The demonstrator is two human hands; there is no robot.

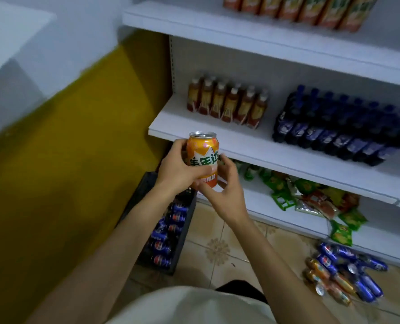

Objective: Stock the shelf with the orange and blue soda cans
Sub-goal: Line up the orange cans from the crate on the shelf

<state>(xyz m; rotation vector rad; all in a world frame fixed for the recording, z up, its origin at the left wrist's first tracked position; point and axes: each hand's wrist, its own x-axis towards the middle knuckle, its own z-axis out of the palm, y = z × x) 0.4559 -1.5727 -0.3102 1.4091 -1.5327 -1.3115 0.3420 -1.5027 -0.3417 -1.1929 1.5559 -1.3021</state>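
Note:
An orange soda can [203, 150] stands upright in the air just in front of the middle white shelf [245, 148]. My left hand [179, 168] grips it round the body. My right hand [224, 190] touches the can's bottom edge with its fingers curved under and beside it. A black crate [145, 190] on the floor below holds several blue soda cans [171, 230]. More blue and orange cans [344, 272] lie in a heap on the tiled floor at the lower right.
The middle shelf carries brown tea bottles [227, 104] at the left and dark blue-capped bottles [341, 127] at the right. Snack packets [311, 197] lie on the bottom shelf. Orange bottles [299, 8] line the top shelf. A yellow wall [65, 136] stands at the left.

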